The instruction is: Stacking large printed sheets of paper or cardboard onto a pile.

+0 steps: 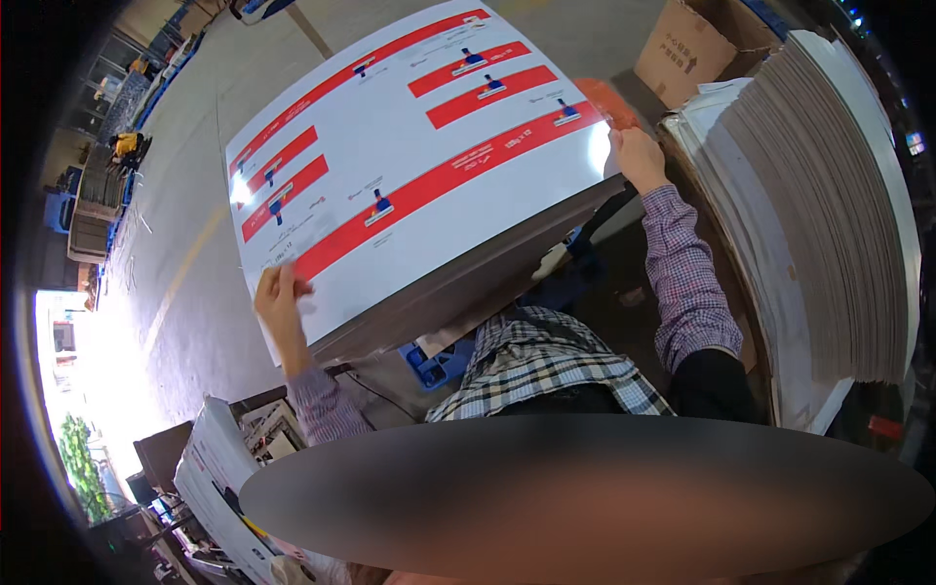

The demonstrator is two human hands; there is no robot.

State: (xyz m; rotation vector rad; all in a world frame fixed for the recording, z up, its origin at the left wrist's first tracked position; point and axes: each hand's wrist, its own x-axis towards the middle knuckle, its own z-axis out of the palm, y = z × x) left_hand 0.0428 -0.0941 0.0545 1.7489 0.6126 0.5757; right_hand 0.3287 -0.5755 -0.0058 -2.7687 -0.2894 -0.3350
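A large white printed cardboard sheet (pixel 419 253) with red bands and small dark blue bottle pictures lies before me, on top of a thick brown-sided stack (pixel 468 278). At its near left corner is my left hand (pixel 283 312), fingers bent and closed at the sheet's edge; the fingertips are slightly blurred. My right hand (pixel 641 159) grips the right edge near the corner, thumb on top, the other fingers partly hidden. Just beyond that hand sits an orange-red thing (pixel 606 99) whose kind I cannot make out.
To my right stands a tall stack of cardboard sheets (pixel 809 214), with an open brown carton (pixel 697 54) behind it. Blue plastic parts (pixel 436 366) lie below the near edge. More white printed sheets (pixel 219 487) stand at lower left. Further off are brown piles (pixel 96 210) along the left.
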